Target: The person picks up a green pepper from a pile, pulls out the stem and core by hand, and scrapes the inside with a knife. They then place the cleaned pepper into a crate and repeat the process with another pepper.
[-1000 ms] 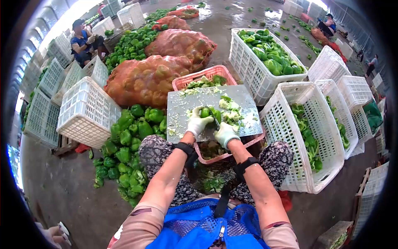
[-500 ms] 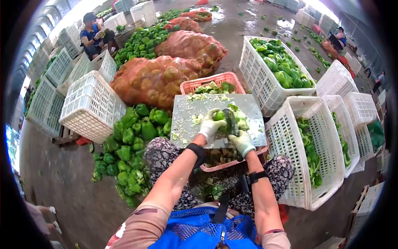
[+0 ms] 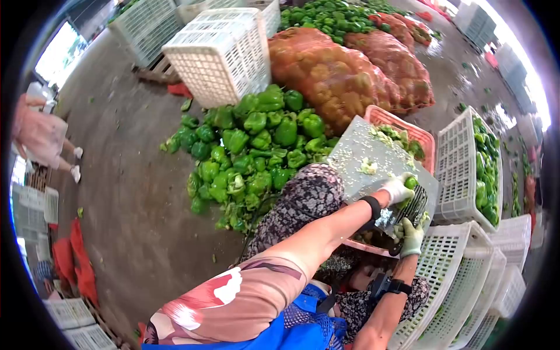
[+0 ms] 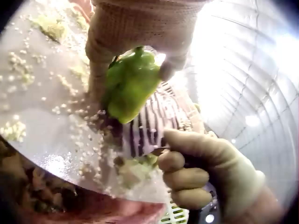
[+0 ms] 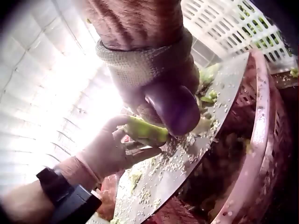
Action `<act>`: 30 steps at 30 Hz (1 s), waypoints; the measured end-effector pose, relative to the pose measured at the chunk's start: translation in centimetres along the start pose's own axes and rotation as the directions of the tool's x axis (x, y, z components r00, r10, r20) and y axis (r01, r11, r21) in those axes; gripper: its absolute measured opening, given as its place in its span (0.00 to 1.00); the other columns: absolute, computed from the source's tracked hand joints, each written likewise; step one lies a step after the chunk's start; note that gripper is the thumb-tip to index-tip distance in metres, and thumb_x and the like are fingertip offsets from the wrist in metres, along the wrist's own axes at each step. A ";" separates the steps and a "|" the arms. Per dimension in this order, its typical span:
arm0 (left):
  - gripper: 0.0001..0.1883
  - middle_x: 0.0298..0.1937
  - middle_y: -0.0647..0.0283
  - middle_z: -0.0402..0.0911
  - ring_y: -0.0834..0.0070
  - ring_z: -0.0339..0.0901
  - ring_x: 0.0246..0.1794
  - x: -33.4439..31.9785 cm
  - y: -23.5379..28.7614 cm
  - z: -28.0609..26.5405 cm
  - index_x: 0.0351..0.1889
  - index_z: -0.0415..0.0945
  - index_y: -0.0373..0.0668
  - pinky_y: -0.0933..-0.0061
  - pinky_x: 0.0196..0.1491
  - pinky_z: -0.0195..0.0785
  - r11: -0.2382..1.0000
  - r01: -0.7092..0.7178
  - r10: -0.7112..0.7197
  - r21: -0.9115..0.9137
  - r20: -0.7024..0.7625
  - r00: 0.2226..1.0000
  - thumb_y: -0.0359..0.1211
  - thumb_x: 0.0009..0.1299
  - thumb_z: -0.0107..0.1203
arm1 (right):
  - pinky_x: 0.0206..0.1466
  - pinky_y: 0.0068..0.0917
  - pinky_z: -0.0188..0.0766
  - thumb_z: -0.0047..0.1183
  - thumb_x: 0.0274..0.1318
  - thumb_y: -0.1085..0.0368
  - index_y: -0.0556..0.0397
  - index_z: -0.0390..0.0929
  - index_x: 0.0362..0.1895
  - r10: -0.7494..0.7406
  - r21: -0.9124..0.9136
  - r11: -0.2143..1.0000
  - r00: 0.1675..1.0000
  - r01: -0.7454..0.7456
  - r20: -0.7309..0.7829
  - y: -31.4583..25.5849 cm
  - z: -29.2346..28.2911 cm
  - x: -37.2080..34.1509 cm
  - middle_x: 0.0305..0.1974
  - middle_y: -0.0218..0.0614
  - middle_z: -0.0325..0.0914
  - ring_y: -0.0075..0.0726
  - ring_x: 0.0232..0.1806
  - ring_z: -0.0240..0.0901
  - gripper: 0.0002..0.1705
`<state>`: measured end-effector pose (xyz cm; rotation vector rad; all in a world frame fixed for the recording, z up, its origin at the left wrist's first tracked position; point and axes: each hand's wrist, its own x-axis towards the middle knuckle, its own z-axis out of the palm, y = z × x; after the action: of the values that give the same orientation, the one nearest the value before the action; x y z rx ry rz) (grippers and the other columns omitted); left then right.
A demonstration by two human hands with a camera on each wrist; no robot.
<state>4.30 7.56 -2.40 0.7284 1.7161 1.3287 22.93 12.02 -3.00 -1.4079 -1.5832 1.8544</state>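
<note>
In a gloved left hand (image 3: pixel 398 189) is a green pepper (image 3: pixel 410 183); the left wrist view shows the pepper (image 4: pixel 133 86) gripped between fingers and thumb. The gloved right hand (image 3: pixel 412 236) is curled round the dark handle of a wide tool with a striped blade (image 4: pixel 148 125), whose rounded handle end (image 5: pixel 173 107) shows in the right wrist view. The blade lies close beside the pepper, above a metal board (image 3: pixel 359 154) strewn with pale seeds and scraps. Under the board stands a pink basket (image 3: pixel 429 140).
Whole peppers (image 3: pixel 256 146) are heaped on the floor to the left. Behind lie red net sacks (image 3: pixel 326 70) and a white crate (image 3: pixel 216 52). A crate of peppers (image 3: pixel 464 169) and tilted crates (image 3: pixel 443 262) stand at the right. A person in pink (image 3: pixel 44 131) is at the far left.
The head view has swung to the left, so the board and hands appear further right and tilted. Both hands keep their hold on the pepper and the tool.
</note>
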 end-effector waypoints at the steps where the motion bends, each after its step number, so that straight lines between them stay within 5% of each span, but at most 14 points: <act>1: 0.42 0.52 0.47 0.78 0.58 0.78 0.52 -0.3 0.7 -0.1 0.68 0.62 0.47 0.68 0.54 0.71 1.000 0.006 -0.006 0.017 0.003 1.000 0.39 0.52 0.64 | 0.09 0.27 0.61 0.56 0.58 0.65 0.54 0.68 0.33 -0.063 -0.021 0.998 0.998 0.063 0.009 -0.2 0.2 -0.1 0.18 0.34 0.71 0.27 0.10 0.61 0.10; 5: 0.40 0.59 0.44 0.73 0.56 0.72 0.60 -3.6 6.1 -4.1 0.67 0.62 0.37 0.67 0.62 0.63 0.940 -0.313 0.330 0.135 -0.122 0.936 0.47 0.61 0.62 | 0.09 0.25 0.60 0.53 0.57 0.68 0.54 0.66 0.33 -0.081 -0.101 0.992 0.995 0.074 -0.062 -0.9 2.0 -0.8 0.18 0.34 0.71 0.26 0.10 0.62 0.08; 7: 0.31 0.54 0.48 0.78 0.62 0.77 0.52 -9.0 10.9 -11.1 0.62 0.69 0.39 0.71 0.56 0.69 0.944 -0.325 0.329 0.047 -0.120 0.937 0.47 0.65 0.60 | 0.08 0.27 0.61 0.53 0.57 0.67 0.55 0.65 0.33 -0.064 -0.126 0.991 0.996 0.055 -0.067 -0.8 1.5 -0.2 0.17 0.34 0.69 0.27 0.10 0.62 0.09; 9: 0.24 0.47 0.55 0.82 0.72 0.80 0.41 -12.4 11.0 -18.1 0.57 0.75 0.41 0.76 0.47 0.74 0.907 -0.376 0.414 0.188 -0.244 0.877 0.44 0.67 0.59 | 0.08 0.27 0.61 0.53 0.57 0.68 0.56 0.64 0.33 -0.055 -0.128 0.991 0.997 0.049 -0.050 -1.3 1.5 -0.5 0.17 0.35 0.69 0.28 0.10 0.62 0.10; 10: 0.20 0.43 0.60 0.83 0.78 0.79 0.33 -13.7 9.9 -20.9 0.55 0.77 0.44 0.78 0.39 0.74 0.927 -0.340 0.375 0.158 -0.406 0.834 0.41 0.67 0.60 | 0.09 0.25 0.60 0.52 0.60 0.67 0.51 0.65 0.35 -0.045 -0.135 0.990 0.999 0.042 -0.019 -0.7 0.9 0.2 0.17 0.34 0.69 0.26 0.10 0.61 0.08; 12: 0.23 0.45 0.56 0.83 0.71 0.81 0.44 -16.2 5.1 -27.3 0.53 0.77 0.41 0.74 0.48 0.73 0.971 -0.236 0.220 0.043 -0.554 0.803 0.45 0.66 0.57 | 0.09 0.25 0.61 0.52 0.60 0.66 0.51 0.65 0.35 -0.055 -0.139 0.989 0.998 0.050 -0.035 -0.9 1.2 -0.3 0.18 0.33 0.69 0.26 0.10 0.61 0.08; 13: 0.25 0.49 0.54 0.82 0.70 0.80 0.47 -16.6 0.3 -30.7 0.54 0.77 0.39 0.74 0.51 0.72 0.981 -0.135 0.194 0.140 -0.646 0.738 0.45 0.64 0.59 | 0.09 0.26 0.61 0.52 0.60 0.66 0.51 0.65 0.35 -0.055 -0.143 0.989 0.998 0.050 -0.030 -1.2 1.3 -0.5 0.18 0.33 0.69 0.26 0.10 0.61 0.08; 17: 0.30 0.53 0.50 0.80 0.63 0.77 0.53 -21.5 -16.9 -40.1 0.55 0.74 0.33 0.69 0.58 0.67 0.941 0.332 -0.140 0.061 -0.826 0.546 0.45 0.61 0.62 | 0.09 0.26 0.61 0.52 0.60 0.65 0.51 0.67 0.36 -0.082 -0.175 0.982 0.996 0.073 -0.047 -1.0 1.1 -0.3 0.18 0.31 0.68 0.26 0.10 0.62 0.08; 19: 0.33 0.54 0.47 0.79 0.60 0.77 0.55 -22.8 -22.5 -42.3 0.56 0.73 0.32 0.68 0.59 0.66 0.900 0.435 -0.281 -0.036 -0.809 0.515 0.46 0.59 0.64 | 0.09 0.25 0.60 0.52 0.60 0.64 0.52 0.67 0.35 -0.079 -0.206 0.976 0.996 0.070 -0.035 -1.9 1.9 -1.4 0.17 0.31 0.69 0.25 0.10 0.61 0.08; 22: 0.39 0.58 0.44 0.75 0.58 0.74 0.59 -21.4 -23.6 -42.3 0.61 0.69 0.31 0.67 0.61 0.63 0.845 0.534 -0.336 -0.035 -0.811 0.478 0.46 0.56 0.67 | 0.09 0.24 0.60 0.53 0.60 0.63 0.52 0.67 0.35 -0.048 -0.206 0.978 0.996 0.033 -0.070 -2.3 2.3 -1.8 0.16 0.30 0.68 0.24 0.10 0.61 0.09; 25: 0.40 0.58 0.48 0.75 0.56 0.72 0.60 -16.0 -22.5 -41.7 0.62 0.69 0.38 0.65 0.63 0.62 0.895 0.412 -0.070 0.172 -0.858 0.509 0.47 0.53 0.69 | 0.07 0.24 0.59 0.49 0.60 0.68 0.54 0.66 0.40 0.000 -0.198 0.980 0.997 -0.017 -0.082 -1.9 1.6 -1.4 0.18 0.34 0.71 0.25 0.09 0.60 0.07; 27: 0.40 0.60 0.50 0.74 0.55 0.70 0.62 -12.7 -18.7 -41.5 0.61 0.70 0.40 0.63 0.63 0.62 0.850 0.487 -0.086 0.201 -0.859 0.505 0.47 0.51 0.70 | 0.08 0.25 0.59 0.49 0.60 0.67 0.53 0.65 0.39 0.034 -0.208 0.976 0.992 -0.059 -0.123 -1.5 1.2 -1.2 0.17 0.32 0.69 0.25 0.08 0.60 0.07; 28: 0.42 0.61 0.49 0.72 0.54 0.69 0.61 -11.3 -17.4 -42.1 0.60 0.69 0.39 0.61 0.63 0.62 0.858 0.497 -0.218 0.130 -0.784 0.581 0.48 0.49 0.71 | 0.08 0.25 0.58 0.50 0.60 0.67 0.53 0.65 0.39 0.029 -0.215 0.975 0.992 -0.056 -0.127 -1.6 1.3 -1.4 0.17 0.31 0.69 0.25 0.08 0.60 0.07; 30: 0.48 0.64 0.50 0.67 0.54 0.66 0.63 -7.5 -20.1 -42.8 0.64 0.63 0.39 0.60 0.63 0.62 0.741 0.643 -0.213 0.193 -0.841 0.498 0.49 0.48 0.72 | 0.08 0.25 0.58 0.50 0.60 0.66 0.53 0.66 0.34 0.031 -0.230 0.971 0.990 -0.062 -0.135 -2.0 1.8 -1.8 0.16 0.31 0.69 0.25 0.08 0.60 0.07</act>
<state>-28.43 -24.79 -15.53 -0.1757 2.7872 0.8349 21.63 10.34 -0.59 -1.6424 -1.7604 1.6040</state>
